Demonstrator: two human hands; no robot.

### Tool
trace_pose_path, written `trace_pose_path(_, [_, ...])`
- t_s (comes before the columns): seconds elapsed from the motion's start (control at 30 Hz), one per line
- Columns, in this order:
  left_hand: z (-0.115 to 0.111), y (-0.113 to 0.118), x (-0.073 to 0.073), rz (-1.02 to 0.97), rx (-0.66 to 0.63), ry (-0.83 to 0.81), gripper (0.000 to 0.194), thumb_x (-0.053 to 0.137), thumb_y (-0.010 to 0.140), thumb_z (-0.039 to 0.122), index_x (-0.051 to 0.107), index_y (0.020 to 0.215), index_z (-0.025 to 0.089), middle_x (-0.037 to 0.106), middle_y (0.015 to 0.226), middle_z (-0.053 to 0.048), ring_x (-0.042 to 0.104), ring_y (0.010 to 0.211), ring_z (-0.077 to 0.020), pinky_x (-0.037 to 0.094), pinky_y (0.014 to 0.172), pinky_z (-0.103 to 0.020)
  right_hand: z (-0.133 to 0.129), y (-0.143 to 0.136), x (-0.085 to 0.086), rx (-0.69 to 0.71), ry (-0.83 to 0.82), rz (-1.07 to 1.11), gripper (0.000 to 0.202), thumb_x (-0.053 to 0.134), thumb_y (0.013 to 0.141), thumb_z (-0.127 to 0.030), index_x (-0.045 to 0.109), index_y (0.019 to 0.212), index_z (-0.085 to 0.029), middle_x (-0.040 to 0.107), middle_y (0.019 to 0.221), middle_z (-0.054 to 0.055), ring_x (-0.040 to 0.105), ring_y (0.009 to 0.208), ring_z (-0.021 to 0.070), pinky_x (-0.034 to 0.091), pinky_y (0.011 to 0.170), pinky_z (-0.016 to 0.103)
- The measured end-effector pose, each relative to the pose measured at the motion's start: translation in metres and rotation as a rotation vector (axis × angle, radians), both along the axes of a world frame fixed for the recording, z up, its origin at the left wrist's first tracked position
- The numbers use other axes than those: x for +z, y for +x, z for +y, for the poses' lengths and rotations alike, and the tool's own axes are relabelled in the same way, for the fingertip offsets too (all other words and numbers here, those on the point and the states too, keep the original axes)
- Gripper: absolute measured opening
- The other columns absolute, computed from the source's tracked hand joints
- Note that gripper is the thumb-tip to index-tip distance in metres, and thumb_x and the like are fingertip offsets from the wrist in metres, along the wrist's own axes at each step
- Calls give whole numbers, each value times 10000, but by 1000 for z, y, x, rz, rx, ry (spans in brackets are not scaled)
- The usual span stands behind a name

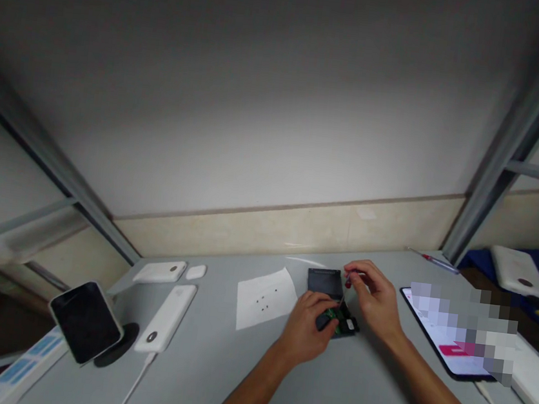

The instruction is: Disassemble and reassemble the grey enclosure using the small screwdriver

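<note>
A small black case lies on the grey table, with a green circuit board showing in its near part. My left hand is closed on the near left side of this device, its fingers and thumb around the edge. Between the thumb and fingers of my right hand is a small screwdriver with a red handle; its thin shaft points down at the device. Whether the tip touches a screw is too small to tell. Left of the device, a white paper sheet carries several tiny dark pieces.
A tablet with a lit screen lies at the right, a screwdriver behind it. White power banks, a small white case, a phone on a stand and a cable are at the left.
</note>
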State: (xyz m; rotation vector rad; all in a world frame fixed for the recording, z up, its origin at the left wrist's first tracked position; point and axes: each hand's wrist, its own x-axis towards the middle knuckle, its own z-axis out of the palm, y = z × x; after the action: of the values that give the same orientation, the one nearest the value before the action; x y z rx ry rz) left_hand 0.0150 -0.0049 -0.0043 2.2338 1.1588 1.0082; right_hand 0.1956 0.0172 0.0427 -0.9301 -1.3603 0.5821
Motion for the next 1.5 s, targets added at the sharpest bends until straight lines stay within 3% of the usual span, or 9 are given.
trace_pose_path(0.33, [2,1,-4,29,-17,11,341,715,843,128,726,1161,249,701,1161,-65,615,1111,-260,519,1021,-470,0,-2,-6,82,19,-142,165,580,984,-278,738,957,-240,703,957,59,666,880,211,559,773,347])
trace_pose_path(0.8, [1,-1,-1,-16,-13,10,345,730,841,130,718,1168,239,696,1144,-65,614,1101,-250,520,1018,-447,-3,-1,-5,73,47,-65,130,599,984,-270,722,958,-237,666,947,50,640,796,188,548,706,331])
trace_pose_path(1.07, [4,-1,-4,-99,-3,56,70,707,901,154,742,920,210,696,1036,-65,624,1038,-222,514,965,-406,-2,1,-5,-18,25,76,131,666,945,-346,726,932,-230,660,916,46,648,820,197,552,739,338])
trace_pose_path(1.2, [13,-25,13,49,47,151,63,718,904,174,743,885,228,709,1069,-59,602,1079,-244,454,992,-450,6,10,-11,-111,-18,186,163,709,905,-382,726,945,-225,678,935,41,662,846,199,538,767,345])
trace_pose_path(1.33, [27,-71,30,230,235,204,103,689,915,160,747,887,239,713,1108,-54,547,1144,-271,407,1018,-476,16,19,-18,-161,-102,320,208,762,842,-402,728,955,-230,706,925,35,673,853,207,526,845,383])
trace_pose_path(1.5, [36,-112,25,395,336,179,107,698,875,141,746,842,230,715,1092,-64,508,1158,-308,403,1023,-497,17,18,-19,-140,-161,357,208,769,822,-401,728,949,-241,699,908,34,661,843,203,512,827,372])
